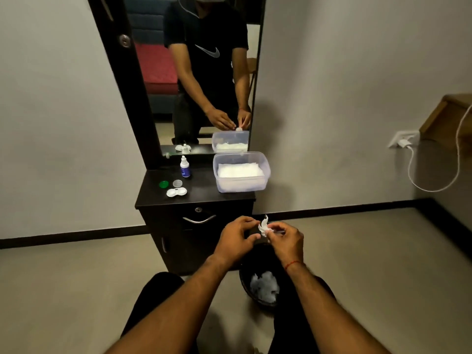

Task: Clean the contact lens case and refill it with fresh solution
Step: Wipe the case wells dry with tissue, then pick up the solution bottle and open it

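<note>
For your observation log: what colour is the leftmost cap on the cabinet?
The cap is green; head view.

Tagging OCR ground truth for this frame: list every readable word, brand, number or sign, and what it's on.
No legible words or numbers.
Swoosh logo, no lettering: black T-shirt reflected in the mirror.
Solution bottle: blue label, print too small and blurred to read.
Lens case, plastic box, tissue pinched in the right hand: no print visible.
</note>
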